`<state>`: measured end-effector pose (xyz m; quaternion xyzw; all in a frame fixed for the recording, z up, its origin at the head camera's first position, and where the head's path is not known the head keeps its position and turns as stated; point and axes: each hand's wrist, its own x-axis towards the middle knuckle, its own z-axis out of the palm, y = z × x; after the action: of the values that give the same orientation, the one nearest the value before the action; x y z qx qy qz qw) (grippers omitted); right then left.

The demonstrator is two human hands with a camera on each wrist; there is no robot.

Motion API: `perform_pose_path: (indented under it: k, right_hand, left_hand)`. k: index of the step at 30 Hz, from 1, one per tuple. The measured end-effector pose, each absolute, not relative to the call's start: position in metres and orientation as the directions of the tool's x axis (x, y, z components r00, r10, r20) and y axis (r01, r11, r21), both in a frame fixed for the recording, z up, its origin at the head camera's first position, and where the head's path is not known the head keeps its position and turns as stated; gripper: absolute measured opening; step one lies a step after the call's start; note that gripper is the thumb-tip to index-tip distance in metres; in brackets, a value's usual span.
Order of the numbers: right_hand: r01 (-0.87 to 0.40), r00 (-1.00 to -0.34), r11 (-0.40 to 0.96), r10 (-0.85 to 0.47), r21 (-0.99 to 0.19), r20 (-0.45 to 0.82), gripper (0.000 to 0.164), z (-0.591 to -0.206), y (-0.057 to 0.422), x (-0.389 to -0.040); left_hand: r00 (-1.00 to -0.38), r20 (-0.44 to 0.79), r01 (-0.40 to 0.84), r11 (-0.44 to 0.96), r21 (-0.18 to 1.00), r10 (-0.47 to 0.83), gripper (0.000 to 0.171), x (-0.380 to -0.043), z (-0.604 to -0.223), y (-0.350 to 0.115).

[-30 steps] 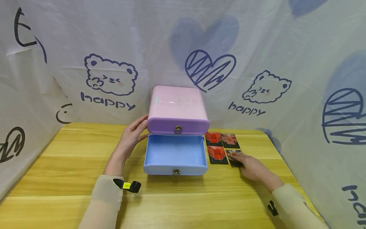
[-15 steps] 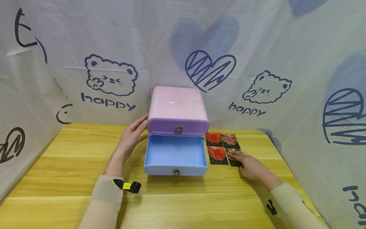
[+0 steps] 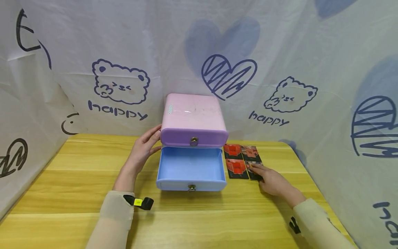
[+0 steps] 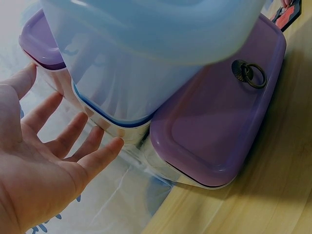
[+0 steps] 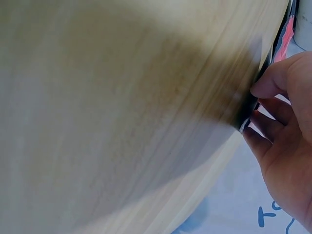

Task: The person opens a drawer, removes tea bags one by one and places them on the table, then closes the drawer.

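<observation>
A small drawer cabinet (image 3: 194,110) with a pink top stands at the back; its blue drawer (image 3: 191,164) is pulled out, and nothing shows inside. In the left wrist view a purple drawer (image 4: 214,112) with a ring pull sits below it, pushed in. My left hand (image 3: 141,150) rests with spread fingers against the cabinet's left side. To the right lie several flat black-and-red packets (image 3: 237,167). The fingers of my right hand (image 3: 275,181) touch the near-right packet (image 3: 255,175), partly covering it; thumb and fingertips lie along its edges in the right wrist view.
The wooden table (image 3: 192,221) runs back to a white printed cloth (image 3: 180,45), which also hangs at both sides. The open drawer juts out between my arms. Small black cameras are strapped on both wrists, such as the left one (image 3: 147,203).
The near-right packet has slid slightly up and left, closer in line with its neighbours, and my right hand has shifted a little with it. The left hand and the cabinet stay still.
</observation>
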<state>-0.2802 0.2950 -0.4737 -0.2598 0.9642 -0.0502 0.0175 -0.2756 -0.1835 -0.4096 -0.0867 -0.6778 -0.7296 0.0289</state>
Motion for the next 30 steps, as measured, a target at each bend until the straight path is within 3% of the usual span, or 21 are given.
perform_pose_path:
  k: [9,20,24,30]
  right_hand:
    - [-0.502,-0.865,0.860,-0.502,-0.090,0.024,0.061,-0.471,0.295,-0.276]
    - [-0.492,-0.851,0.866,-0.457,-0.088,0.258,0.055,-0.453,0.280,-0.261]
    - [-0.518,-0.795,0.853,-0.451,-0.065,0.406,0.053,-0.445,0.269,-0.255]
    - [-0.622,-0.635,0.782,-0.472,-0.043,0.612,0.043,-0.430,0.248,-0.246]
  left_hand:
    - [-0.983,0.164,0.157,-0.092,0.983,0.080,0.053,-0.273,-0.406,-0.182]
    - [-0.985,0.157,0.151,-0.079,0.985,0.071,0.053,-0.275,-0.407,-0.183]
    - [-0.986,0.155,0.150,-0.073,0.986,0.068,0.051,-0.275,-0.408,-0.182]
    - [-0.985,0.160,0.155,-0.067,0.986,0.072,0.051,-0.274,-0.408,-0.182]
